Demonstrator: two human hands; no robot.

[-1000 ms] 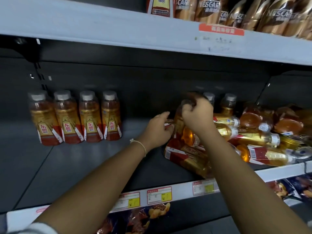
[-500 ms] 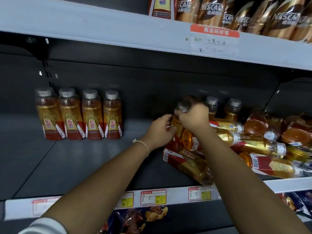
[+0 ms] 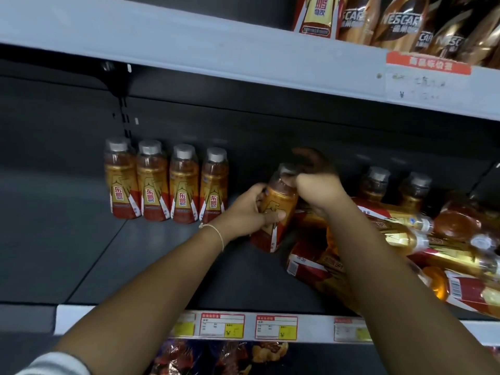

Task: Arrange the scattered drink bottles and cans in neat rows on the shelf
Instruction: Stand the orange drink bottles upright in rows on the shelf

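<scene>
My left hand point(image 3: 250, 212) now wraps the body of an energy drink bottle point(image 3: 276, 209) while my right hand point(image 3: 315, 189) grips its neck. A second ago it sat in the heap point(image 3: 405, 239); now it stands clear, ready to join the row point(image 3: 166, 182) far left on the shelf point(image 3: 81, 253).

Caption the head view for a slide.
Both hands, left hand and right hand, grip one orange bottle between the upright row of four and the toppled pile.

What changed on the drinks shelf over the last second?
One bottle has come upright out of the pile, drawn toward the row of four. The left hand now grips its body; the right hand holds its neck. Row and pile unchanged.
</scene>
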